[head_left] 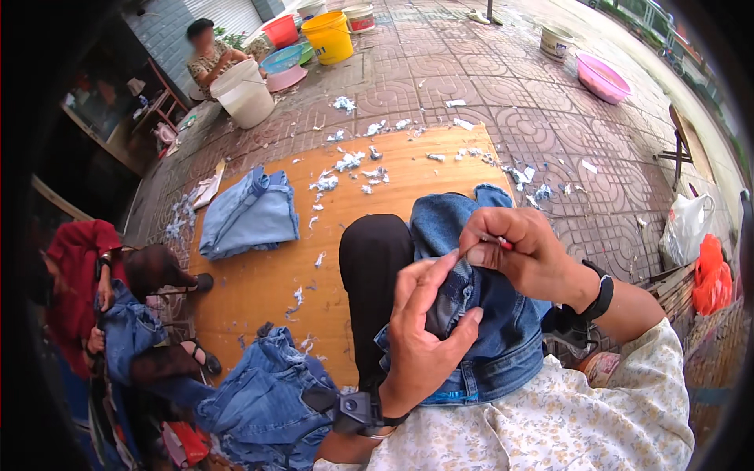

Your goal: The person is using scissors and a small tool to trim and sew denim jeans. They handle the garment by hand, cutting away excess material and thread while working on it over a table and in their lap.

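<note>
A pair of dark blue jeans point(503, 345) lies bunched over my lap and raised knee. With fingers and thumb, my left hand point(416, 337) grips a frayed, pale patch of the denim. Just to its right, my right hand point(530, 251) is closed in a pinch around a small tool with a red end point(505, 243). Most of that tool is hidden by the fingers, so its kind does not show. The two hands nearly meet at the fingertips, over the worn patch.
Folded light blue jeans point(251, 216) and a heap of jeans point(271, 392) rest on a wooden board point(326, 267) strewn with thread scraps. At left, a person in red point(78, 275) holds denim. Buckets, including a yellow one point(327, 39), stand near another seated person point(208, 59).
</note>
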The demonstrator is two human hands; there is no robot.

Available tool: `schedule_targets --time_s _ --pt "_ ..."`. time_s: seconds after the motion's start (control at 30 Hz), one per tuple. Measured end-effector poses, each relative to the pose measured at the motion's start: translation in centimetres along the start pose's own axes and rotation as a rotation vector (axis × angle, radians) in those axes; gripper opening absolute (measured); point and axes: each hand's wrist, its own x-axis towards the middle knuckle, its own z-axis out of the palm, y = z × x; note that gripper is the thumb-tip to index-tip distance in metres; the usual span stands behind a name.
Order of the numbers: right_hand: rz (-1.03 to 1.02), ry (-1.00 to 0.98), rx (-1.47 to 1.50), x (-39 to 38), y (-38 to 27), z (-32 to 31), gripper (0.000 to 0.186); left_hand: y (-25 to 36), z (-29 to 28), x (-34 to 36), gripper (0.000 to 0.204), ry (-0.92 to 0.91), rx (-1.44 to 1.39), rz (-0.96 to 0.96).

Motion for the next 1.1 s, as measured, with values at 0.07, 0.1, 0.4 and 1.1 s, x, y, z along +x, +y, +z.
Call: schedule_targets --time_s 0.07,0.1,0.4,1.1 --pt "0.31 0.065 0.357 0.0 -0.7 0.3 0.005 0.2 0.2 0.3 0.045 0.111 0.122 0.047" --pt "0.394 0.062 0.469 0.1 -1.6 0.3 0.01 -0.4 0.3 0.1 0.044 0.13 0.086 0.025" --pt "0.493 0.086 0.725 -1.3 0.0 1.2 0.009 -3.1 0.0 0.9 0.031 0.143 -0.44 -0.329" --pt "0.494 0.077 0.668 -1.3 3.9 2.8 0.008 -4.6 -0.4 -0.8 0.031 -0.125 -1.13 -0.713"
